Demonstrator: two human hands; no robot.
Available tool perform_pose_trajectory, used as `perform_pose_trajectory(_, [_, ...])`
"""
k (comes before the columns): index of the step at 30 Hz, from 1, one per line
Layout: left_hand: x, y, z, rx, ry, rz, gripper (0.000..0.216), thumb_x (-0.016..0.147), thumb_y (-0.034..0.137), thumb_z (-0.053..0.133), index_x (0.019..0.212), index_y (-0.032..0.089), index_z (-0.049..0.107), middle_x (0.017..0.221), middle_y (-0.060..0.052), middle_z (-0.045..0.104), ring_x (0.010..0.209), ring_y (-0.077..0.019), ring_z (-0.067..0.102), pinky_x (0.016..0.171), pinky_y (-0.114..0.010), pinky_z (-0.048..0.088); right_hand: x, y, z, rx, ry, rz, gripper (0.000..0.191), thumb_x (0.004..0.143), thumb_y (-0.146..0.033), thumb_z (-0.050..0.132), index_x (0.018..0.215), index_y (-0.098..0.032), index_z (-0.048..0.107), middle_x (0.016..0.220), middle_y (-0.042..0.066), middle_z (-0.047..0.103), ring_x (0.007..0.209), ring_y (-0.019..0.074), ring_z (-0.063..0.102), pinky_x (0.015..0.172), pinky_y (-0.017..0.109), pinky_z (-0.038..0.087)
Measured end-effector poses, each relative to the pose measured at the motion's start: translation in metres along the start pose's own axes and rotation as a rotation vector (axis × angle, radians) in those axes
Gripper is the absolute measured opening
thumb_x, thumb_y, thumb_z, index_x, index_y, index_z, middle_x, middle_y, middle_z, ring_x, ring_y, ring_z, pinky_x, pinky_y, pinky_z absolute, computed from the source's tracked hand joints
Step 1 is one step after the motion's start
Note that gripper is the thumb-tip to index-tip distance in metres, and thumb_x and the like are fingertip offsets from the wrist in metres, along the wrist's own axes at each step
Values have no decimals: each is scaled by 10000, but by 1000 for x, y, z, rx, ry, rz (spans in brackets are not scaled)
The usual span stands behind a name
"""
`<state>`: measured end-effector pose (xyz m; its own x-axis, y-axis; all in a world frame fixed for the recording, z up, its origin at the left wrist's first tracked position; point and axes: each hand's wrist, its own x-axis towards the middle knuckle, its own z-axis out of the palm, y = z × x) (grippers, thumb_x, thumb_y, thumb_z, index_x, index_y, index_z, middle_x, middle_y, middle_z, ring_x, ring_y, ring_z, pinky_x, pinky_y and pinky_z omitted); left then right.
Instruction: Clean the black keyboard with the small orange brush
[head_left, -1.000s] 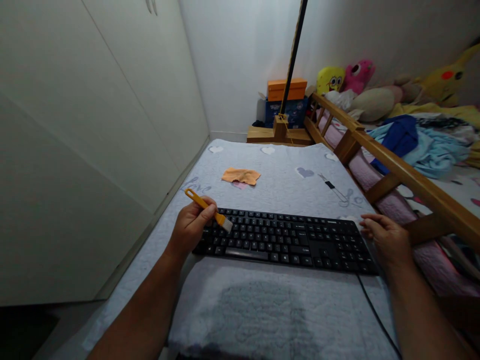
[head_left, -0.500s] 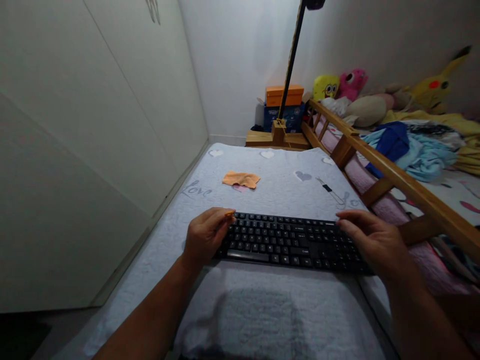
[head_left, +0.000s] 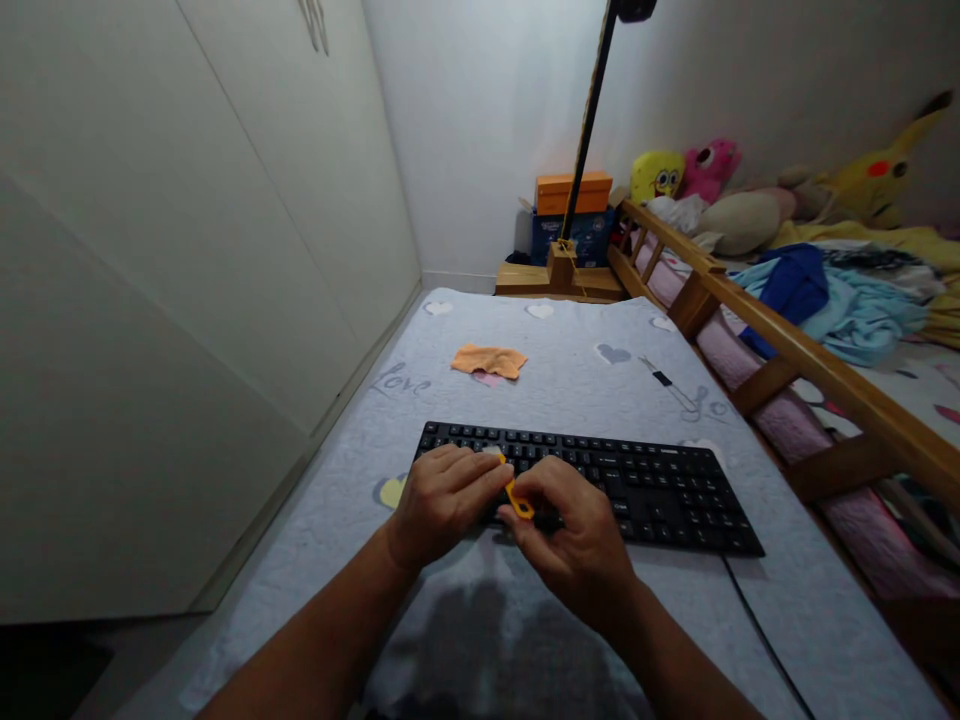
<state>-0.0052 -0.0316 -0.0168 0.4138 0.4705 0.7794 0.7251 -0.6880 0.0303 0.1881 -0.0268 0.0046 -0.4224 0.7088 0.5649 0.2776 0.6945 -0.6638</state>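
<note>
Close together over the left half of a black keyboard [head_left: 637, 500], both my hands are on a small yellow tool with a hole in its end [head_left: 520, 503]. My left hand [head_left: 450, 495] is closed around its upper part, and a bit of white shows beside those fingertips. The holed end is pinched between the thumb and fingers of my right hand [head_left: 570, 520]. Fingers hide much of the tool, so its kind is unclear. The keyboard lies flat on a patterned bed sheet [head_left: 420, 340], its cable running off toward the lower right.
Beyond the keyboard lie an orange cloth [head_left: 489, 361] and a thin wire tool with a black grip [head_left: 661, 378]. A wooden rail [head_left: 795, 340] borders the right side; white cabinet doors [head_left: 225, 300] stand on the left. A pole on a wooden base [head_left: 559, 265] rises at the far end.
My right hand has left the keyboard's right end and moved left to grip the yellow tool. My left hand has shifted right and lower with the tool, uncovering the keyboard's upper left corner.
</note>
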Motion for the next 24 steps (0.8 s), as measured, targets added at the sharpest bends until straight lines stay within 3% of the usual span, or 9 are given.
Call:
perform_pose_trajectory(4, [-1, -2, 4, -38, 2, -39, 189, 1022, 241, 577, 1028, 201, 762, 902, -79, 801, 707, -168, 710, 671, -297, 519, 4, 4, 4, -58, -41, -31, 124, 933, -151, 579, 960, -225, 675, 858, 47, 704, 797, 208, 637, 723, 327, 483])
perform_pose_trajectory(7, [-4, -9, 2, -52, -43, -155, 182, 994, 334, 635, 1016, 222, 777, 903, -73, 798, 777, -187, 733, 737, -306, 555, 9, 10, 2, -24, -26, 20, 163, 952, -151, 554, 947, -215, 704, 856, 52, 712, 806, 203, 657, 735, 318, 496])
perform_pose_trajectory(10, [-8, -23, -5, -86, 3, -435, 266, 941, 444, 689, 1064, 224, 776, 996, -85, 793, 899, -220, 733, 854, -347, 573, 15, 17, 0, 75, 34, 154, 161, 955, -186, 576, 920, -206, 732, 844, 46, 731, 788, 186, 684, 725, 296, 510])
perform_pose_trajectory(12, [-12, -37, -8, -127, 167, -683, 278, 983, 399, 592, 1115, 211, 749, 1064, -83, 776, 925, -207, 706, 879, -354, 558, 20, 22, 1, 151, 47, 259, 151, 941, -220, 603, 906, -207, 750, 856, 46, 756, 793, 187, 703, 732, 294, 523])
perform_pose_trajectory(15, [-19, -62, -6, -240, 437, -1085, 326, 970, 392, 527, 1140, 187, 715, 1055, -70, 757, 825, -170, 655, 792, -317, 539, 27, 26, 8, 240, 40, 365, 140, 908, -271, 641, 873, -208, 760, 867, 51, 778, 808, 202, 721, 751, 306, 543])
perform_pose_trajectory(16, [-22, -70, -3, -290, 472, -1183, 332, 938, 385, 536, 1123, 174, 713, 1022, -70, 756, 785, -162, 637, 756, -301, 525, 29, 27, 11, 261, 33, 384, 140, 900, -282, 647, 868, -208, 762, 866, 52, 781, 811, 205, 724, 757, 310, 548])
perform_pose_trajectory(19, [-30, -86, 6, -386, 411, -1327, 334, 839, 368, 577, 1059, 162, 721, 980, -77, 755, 752, -160, 609, 694, -276, 486, 34, 28, 25, 292, 5, 404, 145, 893, -290, 646, 872, -212, 767, 871, 52, 787, 818, 208, 728, 775, 318, 556])
perform_pose_trajectory(24, [-34, -89, 18, -479, 236, -1318, 324, 814, 413, 596, 966, 164, 738, 871, -74, 747, 744, -181, 591, 662, -279, 461, 38, 27, 44, 312, -25, 378, 155, 905, -275, 630, 888, -219, 774, 900, 56, 792, 835, 207, 721, 808, 325, 555])
